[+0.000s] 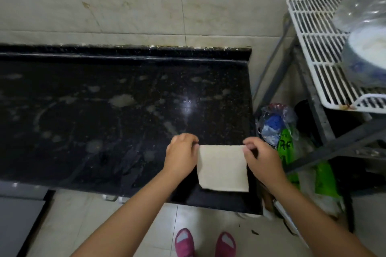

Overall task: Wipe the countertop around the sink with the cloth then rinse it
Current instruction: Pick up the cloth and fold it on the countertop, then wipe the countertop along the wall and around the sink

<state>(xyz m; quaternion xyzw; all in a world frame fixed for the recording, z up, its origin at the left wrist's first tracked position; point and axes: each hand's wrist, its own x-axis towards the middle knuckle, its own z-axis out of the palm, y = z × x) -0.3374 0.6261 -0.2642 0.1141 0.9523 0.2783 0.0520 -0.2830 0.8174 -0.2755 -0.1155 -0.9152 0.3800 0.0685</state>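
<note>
A beige cloth (223, 168), folded into a rectangle, hangs over the near right corner of the black speckled countertop (108, 115). My left hand (181, 153) pinches its upper left corner and my right hand (260, 157) pinches its upper right corner, holding the top edge taut. The countertop carries pale water marks and smears across most of its surface. No sink is in view.
A tiled wall (125, 0) backs the counter. To the right stands a grey metal rack with a white slatted shelf (317, 48) bearing a clear plastic jug (367, 27). Plastic bags (277, 127) sit on the floor beside the counter's end. My pink slippers (205, 243) are below.
</note>
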